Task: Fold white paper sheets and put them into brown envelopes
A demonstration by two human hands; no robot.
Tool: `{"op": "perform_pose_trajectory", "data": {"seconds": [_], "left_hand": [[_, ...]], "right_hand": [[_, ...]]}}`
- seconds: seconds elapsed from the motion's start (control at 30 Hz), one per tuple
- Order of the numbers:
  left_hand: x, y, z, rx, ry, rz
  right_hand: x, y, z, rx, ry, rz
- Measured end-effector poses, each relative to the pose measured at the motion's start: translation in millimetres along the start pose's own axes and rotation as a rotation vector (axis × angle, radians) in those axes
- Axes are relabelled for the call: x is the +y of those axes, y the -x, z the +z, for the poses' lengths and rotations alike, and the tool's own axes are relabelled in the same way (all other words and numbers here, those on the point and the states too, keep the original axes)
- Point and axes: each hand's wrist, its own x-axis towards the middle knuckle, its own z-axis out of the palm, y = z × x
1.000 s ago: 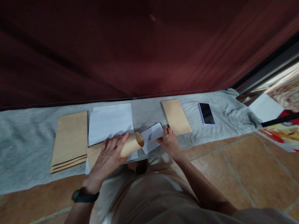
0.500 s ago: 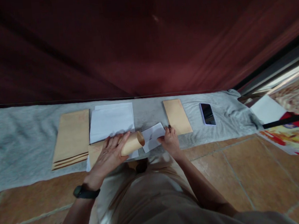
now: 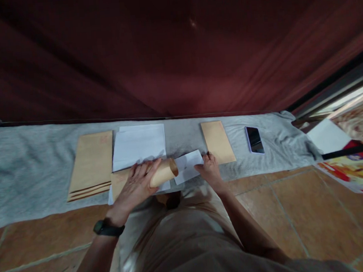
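Note:
My left hand lies across a brown paper envelope and grips it, so that its right end bulges into an open, rounded mouth. At that mouth is a folded white sheet of paper; whether its left edge is inside, I cannot tell. My right hand pinches the sheet by its right end. Beneath the envelope lies a stack of white paper. Just beyond my right hand another brown envelope lies flat.
To the left is a fanned stack of brown envelopes. A phone rests at the right on the grey cloth. A dark red surface rises behind. A red and yellow printed package is at the far right.
The whole view has shifted slightly, so things appear a little farther right. Both hands keep the same hold on the envelope and the folded sheet.

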Motion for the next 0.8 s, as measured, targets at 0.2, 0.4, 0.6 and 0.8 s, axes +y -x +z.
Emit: {"op": "perform_pose_trajectory", "data": {"seconds": [0.2,0.4,0.6,0.8], "left_hand": [[-0.6,0.7,0.1,-0.007,0.007,0.004],[-2.5,1.9,2.9,-0.018,0.002,0.001],[-0.4,0.6,1.3,-0.016,0.034,-0.011],[1.4,0.4,-0.3,-0.012,0.038,-0.018]], "right_hand": [[4.6,1.6,-8.7,-0.066,-0.214,0.046],[15.6,5.5,-27.1,0.002,-0.472,0.039],[18.7,4.3,-44.3,0.068,-0.860,0.111],[8.7,12.0,-37.8,-0.018,-1.101,0.205]]}}
